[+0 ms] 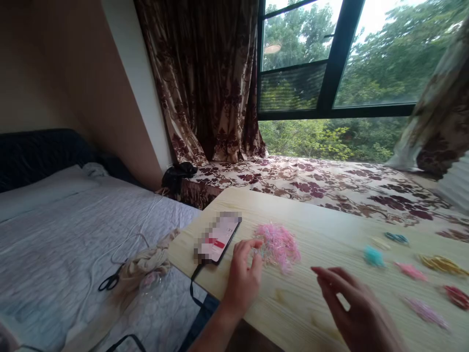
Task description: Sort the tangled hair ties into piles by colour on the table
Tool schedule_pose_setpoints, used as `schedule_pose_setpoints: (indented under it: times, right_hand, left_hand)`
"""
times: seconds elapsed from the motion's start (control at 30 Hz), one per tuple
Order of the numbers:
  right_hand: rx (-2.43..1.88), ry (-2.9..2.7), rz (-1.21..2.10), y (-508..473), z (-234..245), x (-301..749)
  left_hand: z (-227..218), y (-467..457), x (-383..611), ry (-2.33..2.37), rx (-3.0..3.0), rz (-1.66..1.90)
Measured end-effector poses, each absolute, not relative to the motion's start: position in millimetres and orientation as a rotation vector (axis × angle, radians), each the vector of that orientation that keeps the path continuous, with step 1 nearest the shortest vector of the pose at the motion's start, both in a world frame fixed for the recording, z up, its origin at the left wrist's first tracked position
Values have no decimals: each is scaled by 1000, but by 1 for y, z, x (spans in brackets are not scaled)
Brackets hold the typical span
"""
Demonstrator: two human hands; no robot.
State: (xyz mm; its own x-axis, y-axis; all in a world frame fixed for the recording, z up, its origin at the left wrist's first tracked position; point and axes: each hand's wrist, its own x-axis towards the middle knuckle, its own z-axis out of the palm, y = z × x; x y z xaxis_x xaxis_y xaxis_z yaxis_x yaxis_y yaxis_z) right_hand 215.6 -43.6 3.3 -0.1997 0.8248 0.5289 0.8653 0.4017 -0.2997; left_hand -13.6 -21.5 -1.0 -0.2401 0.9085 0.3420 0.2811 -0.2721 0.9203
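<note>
Pink tangle (280,247) of thin strands lay on the table (318,225) just right of L hand (244,276), phone (222,239) just left of its fingertips. L fingers curled loosely; R hand (353,298) had thumb & fingertips tog.; couldn't tell if either gripped a strand. Teal bundle (373,256) sat beyond R hand, coral bundle (411,271) to its right.

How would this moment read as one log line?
left hand: at edge of pink pile | right hand: over table, grip unclear | phone: beside left hand
</note>
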Motion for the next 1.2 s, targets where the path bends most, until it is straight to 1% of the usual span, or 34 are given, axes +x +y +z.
schedule_pose_setpoints:
  times: [0.1, 0.2, 0.37, 0.57, 0.8, 1.07, 1.2]
  right_hand:
    - [-1310, -2100, -69, -50, -12, 181]
    - [-1290, -2116, -112, -44, -19, 169]
    - [-1323, -2150, -189, -35, -20, 180]
    - [-1345, -2196, -198, -27, -20, 198]
    - [-1384, -2176, -220, -30, -19, 194]
    - [-1388, -2174, -269, -40, -25, 195]
    - [-1401, -2168, -319, -42, -25, 187]
  left_hand:
    - [0, -22, -14, 1443, 1494, 1543]
    - [1, -23, -14, 1439, 1494, 1537]
    - [1, -23, -13, 1443, 1493, 1531]
    - [2, -23, -13, 1435, 1544, 1507]
    - [0, -23, -11, 1440, 1665, 1474]
    - [10, -30, -6, 1421, 1946, 1384]
    - [6, -32, -2, 1457, 2056, 1321]
